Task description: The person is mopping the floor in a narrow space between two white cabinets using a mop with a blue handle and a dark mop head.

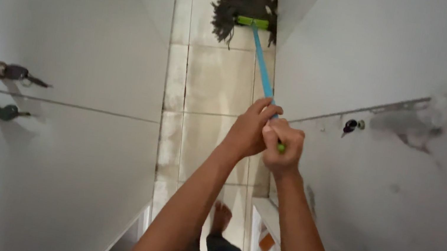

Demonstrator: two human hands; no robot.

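Observation:
I hold a mop by its blue handle (261,66) with both hands. My left hand (250,128) grips the handle a little lower down the shaft, and my right hand (283,147) is closed over the handle's green end. The dark stringy mop head (245,6) with its green clamp lies far ahead on the pale tiled floor (215,82), close to the right wall. My bare foot (219,217) stands on the tiles below my arms.
The floor strip is narrow, shut in by a white wall on the left (71,30) and a white wall on the right (367,47). Keys hang from locks on the left (13,72) and right (350,126). A marbled grey panel (432,206) fills the near right.

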